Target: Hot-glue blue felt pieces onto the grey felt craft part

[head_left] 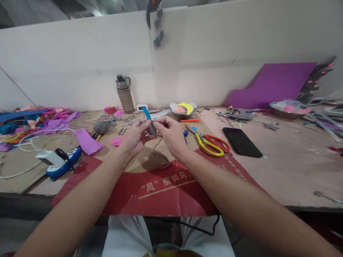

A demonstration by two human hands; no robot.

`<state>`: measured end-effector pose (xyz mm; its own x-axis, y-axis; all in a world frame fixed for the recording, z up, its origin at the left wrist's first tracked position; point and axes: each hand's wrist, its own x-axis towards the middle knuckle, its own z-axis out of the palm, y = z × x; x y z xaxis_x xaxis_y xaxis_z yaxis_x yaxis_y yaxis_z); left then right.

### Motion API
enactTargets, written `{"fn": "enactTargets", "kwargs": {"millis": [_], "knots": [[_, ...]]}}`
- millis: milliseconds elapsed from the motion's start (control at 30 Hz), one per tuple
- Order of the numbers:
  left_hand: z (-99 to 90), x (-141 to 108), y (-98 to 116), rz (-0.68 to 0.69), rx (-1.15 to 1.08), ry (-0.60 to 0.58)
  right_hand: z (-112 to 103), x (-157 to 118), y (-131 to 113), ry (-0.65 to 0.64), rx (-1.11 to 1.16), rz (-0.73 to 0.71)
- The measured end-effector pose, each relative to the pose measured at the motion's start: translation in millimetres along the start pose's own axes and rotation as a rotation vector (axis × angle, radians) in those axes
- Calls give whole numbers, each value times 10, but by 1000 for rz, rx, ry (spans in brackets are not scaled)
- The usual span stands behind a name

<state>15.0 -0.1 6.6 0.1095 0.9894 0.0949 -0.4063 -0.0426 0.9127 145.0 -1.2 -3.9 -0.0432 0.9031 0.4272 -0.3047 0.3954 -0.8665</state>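
My left hand and my right hand meet above the middle of the workbench. Both pinch one small piece: a blue strip that sticks up and left, with grey wrapping at its lower end between my fingers. A thin grey-brown thread hangs from the piece down to a loose coil on the red and brown cardboard sheet. Just right of my right hand lie two pairs of scissors, one yellow-handled and one orange-handled.
A black phone lies right of the scissors. At the back stand a grey water bottle, a metal bowl and a purple sheet. A grey yarn ball, purple paper, a blue glue gun and scraps fill the left.
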Motion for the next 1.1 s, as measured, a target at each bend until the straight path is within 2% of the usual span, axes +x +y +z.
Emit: {"fn": "enactTargets", "kwargs": {"millis": [167, 233, 333, 700, 1100], "knots": [[44, -35, 4, 135, 75, 151, 2, -9, 15, 27, -90, -42], [65, -56, 2, 184, 131, 176, 15, -18, 14, 43, -125, -43], [80, -68, -23, 199, 164, 146, 37, -24, 16, 64, -144, -46], [144, -98, -50, 239, 47, 13, 27, -12, -11, 113, -134, -59], [136, -123, -43, 182, 36, 50, 19, 10, 39, 76, 44, 26]]}}
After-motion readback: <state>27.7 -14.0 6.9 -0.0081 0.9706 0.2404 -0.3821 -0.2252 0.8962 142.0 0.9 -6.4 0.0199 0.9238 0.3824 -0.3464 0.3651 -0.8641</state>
